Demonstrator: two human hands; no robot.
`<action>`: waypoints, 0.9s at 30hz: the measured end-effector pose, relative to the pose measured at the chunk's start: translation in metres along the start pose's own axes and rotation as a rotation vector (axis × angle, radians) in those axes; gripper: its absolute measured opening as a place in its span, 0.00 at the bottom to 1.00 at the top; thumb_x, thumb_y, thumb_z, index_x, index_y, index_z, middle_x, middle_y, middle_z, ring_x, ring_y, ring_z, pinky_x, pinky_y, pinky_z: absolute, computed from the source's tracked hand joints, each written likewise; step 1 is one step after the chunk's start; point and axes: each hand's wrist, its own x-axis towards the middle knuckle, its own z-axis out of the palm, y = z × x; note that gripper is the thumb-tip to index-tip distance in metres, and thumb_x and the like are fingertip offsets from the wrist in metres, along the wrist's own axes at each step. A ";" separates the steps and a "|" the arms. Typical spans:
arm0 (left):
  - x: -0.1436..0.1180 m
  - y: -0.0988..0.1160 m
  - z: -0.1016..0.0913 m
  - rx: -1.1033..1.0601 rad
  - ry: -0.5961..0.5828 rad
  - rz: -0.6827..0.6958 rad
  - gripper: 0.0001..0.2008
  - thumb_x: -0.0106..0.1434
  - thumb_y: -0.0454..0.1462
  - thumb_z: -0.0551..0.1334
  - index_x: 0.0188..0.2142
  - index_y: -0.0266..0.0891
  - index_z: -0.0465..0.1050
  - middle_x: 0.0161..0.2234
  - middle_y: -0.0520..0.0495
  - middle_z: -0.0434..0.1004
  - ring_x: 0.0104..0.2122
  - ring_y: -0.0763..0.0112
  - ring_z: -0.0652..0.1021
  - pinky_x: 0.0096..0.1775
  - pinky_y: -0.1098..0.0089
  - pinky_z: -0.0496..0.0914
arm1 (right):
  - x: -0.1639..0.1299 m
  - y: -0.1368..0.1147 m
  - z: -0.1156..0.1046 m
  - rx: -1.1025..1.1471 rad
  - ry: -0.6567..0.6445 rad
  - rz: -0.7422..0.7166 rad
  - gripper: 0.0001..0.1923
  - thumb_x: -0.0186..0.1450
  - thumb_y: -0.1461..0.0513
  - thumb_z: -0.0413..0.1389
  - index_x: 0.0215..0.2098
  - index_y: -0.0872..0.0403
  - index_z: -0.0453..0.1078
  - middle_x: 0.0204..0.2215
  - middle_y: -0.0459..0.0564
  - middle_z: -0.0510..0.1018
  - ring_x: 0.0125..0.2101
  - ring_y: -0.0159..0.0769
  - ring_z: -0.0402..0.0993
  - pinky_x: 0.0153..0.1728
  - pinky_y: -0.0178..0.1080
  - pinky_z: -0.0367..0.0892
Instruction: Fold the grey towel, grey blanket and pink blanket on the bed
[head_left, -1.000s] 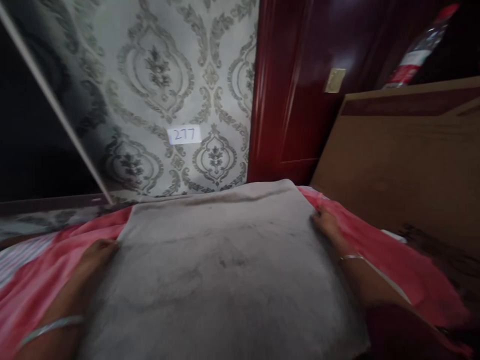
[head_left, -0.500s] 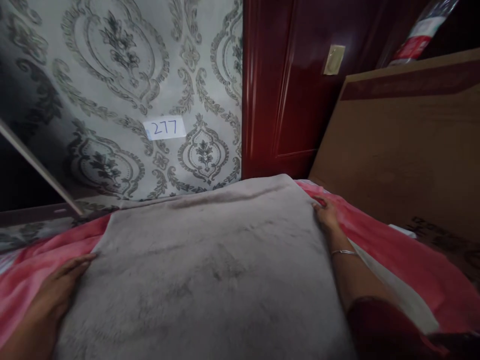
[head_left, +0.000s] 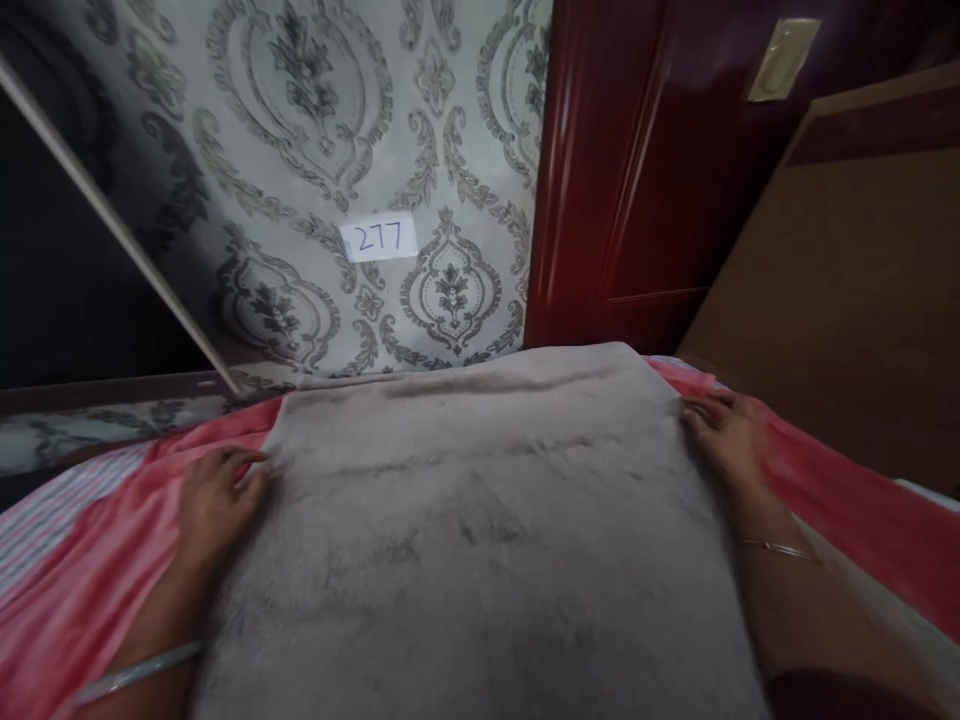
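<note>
A grey plush cloth (head_left: 487,540) lies spread over a pink-red blanket (head_left: 847,490), its far edge near the wall. My left hand (head_left: 217,500) is at the cloth's left edge, with thumb and forefinger curved together in a pinch there. Opposite it, my right hand (head_left: 727,440) has its thumb and fingertips closed at the right edge, close to the far right corner. Both fingertip contacts are small and slightly blurred. Faint creases and darker smudges run across the cloth's surface.
Patterned wallpaper with a paper label reading 277 (head_left: 379,237) rises behind. A dark red panel (head_left: 637,180) carries a light switch plate (head_left: 784,60). A large cardboard box (head_left: 847,290) leans at the right. A dark panel with a pale edge strip (head_left: 127,240) stands at the left.
The view has shifted left and slightly down. My left hand has moved farther along the left edge, its stretched fingers now curled. My right hand stays near the same spot on the cloth.
</note>
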 end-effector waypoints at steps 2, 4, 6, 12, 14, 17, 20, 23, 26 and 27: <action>-0.002 0.015 0.003 -0.076 -0.040 0.208 0.19 0.62 0.48 0.54 0.39 0.39 0.77 0.43 0.41 0.78 0.49 0.56 0.74 0.57 0.55 0.65 | 0.000 -0.018 0.001 -0.023 -0.049 -0.169 0.16 0.63 0.56 0.53 0.42 0.54 0.79 0.49 0.58 0.77 0.53 0.50 0.68 0.59 0.51 0.58; -0.005 0.026 0.011 -0.122 -0.144 0.322 0.19 0.63 0.48 0.55 0.42 0.41 0.78 0.45 0.42 0.78 0.49 0.57 0.74 0.57 0.57 0.65 | -0.004 -0.037 0.010 0.057 -0.188 -0.328 0.15 0.63 0.55 0.55 0.41 0.53 0.79 0.45 0.56 0.78 0.50 0.48 0.70 0.57 0.49 0.61; -0.008 0.031 0.022 -0.100 -0.238 0.355 0.19 0.63 0.47 0.56 0.45 0.41 0.78 0.47 0.42 0.78 0.51 0.56 0.73 0.56 0.56 0.65 | -0.010 -0.051 0.023 0.110 -0.330 -0.437 0.15 0.62 0.54 0.57 0.41 0.52 0.80 0.44 0.55 0.79 0.48 0.47 0.72 0.54 0.48 0.64; -0.014 0.025 0.043 -0.082 -0.293 0.368 0.13 0.65 0.40 0.56 0.40 0.41 0.79 0.41 0.42 0.79 0.45 0.58 0.75 0.48 0.58 0.68 | -0.021 -0.048 0.053 0.150 -0.533 -0.495 0.18 0.61 0.48 0.57 0.43 0.48 0.79 0.44 0.53 0.80 0.47 0.50 0.73 0.52 0.52 0.67; -0.014 0.026 0.043 -0.076 -0.266 0.383 0.12 0.66 0.39 0.55 0.36 0.41 0.78 0.37 0.43 0.79 0.42 0.58 0.74 0.44 0.59 0.68 | -0.022 -0.044 0.054 0.188 -0.526 -0.517 0.22 0.62 0.44 0.55 0.44 0.48 0.78 0.44 0.54 0.80 0.47 0.51 0.74 0.51 0.53 0.68; -0.014 0.032 0.042 -0.044 -0.220 0.382 0.12 0.67 0.37 0.54 0.34 0.40 0.75 0.34 0.42 0.77 0.40 0.57 0.74 0.42 0.59 0.67 | -0.021 -0.044 0.053 0.208 -0.522 -0.542 0.24 0.63 0.41 0.54 0.44 0.46 0.79 0.44 0.54 0.80 0.47 0.52 0.74 0.50 0.55 0.68; -0.013 0.036 0.040 -0.017 -0.153 0.362 0.12 0.67 0.36 0.52 0.34 0.40 0.73 0.35 0.42 0.77 0.40 0.57 0.74 0.42 0.59 0.67 | -0.021 -0.047 0.052 0.193 -0.551 -0.549 0.26 0.63 0.39 0.53 0.43 0.45 0.80 0.44 0.55 0.79 0.47 0.53 0.74 0.51 0.57 0.68; -0.013 0.039 0.037 -0.033 -0.096 0.355 0.11 0.67 0.34 0.52 0.33 0.39 0.71 0.34 0.41 0.75 0.39 0.58 0.74 0.43 0.60 0.68 | -0.020 -0.047 0.052 0.182 -0.583 -0.534 0.27 0.62 0.38 0.53 0.44 0.45 0.80 0.45 0.55 0.79 0.48 0.53 0.74 0.52 0.58 0.69; -0.014 0.043 0.033 -0.027 -0.063 0.337 0.10 0.66 0.34 0.51 0.33 0.39 0.70 0.34 0.42 0.74 0.38 0.60 0.74 0.43 0.63 0.69 | -0.019 -0.046 0.051 0.177 -0.606 -0.526 0.27 0.62 0.38 0.53 0.44 0.45 0.80 0.46 0.55 0.79 0.49 0.53 0.74 0.52 0.57 0.69; -0.015 0.045 0.031 -0.003 -0.062 0.318 0.10 0.66 0.34 0.51 0.34 0.39 0.70 0.35 0.42 0.74 0.37 0.61 0.75 0.42 0.64 0.69 | -0.019 -0.046 0.051 0.178 -0.609 -0.526 0.27 0.62 0.38 0.54 0.44 0.45 0.80 0.46 0.55 0.79 0.49 0.53 0.75 0.52 0.57 0.69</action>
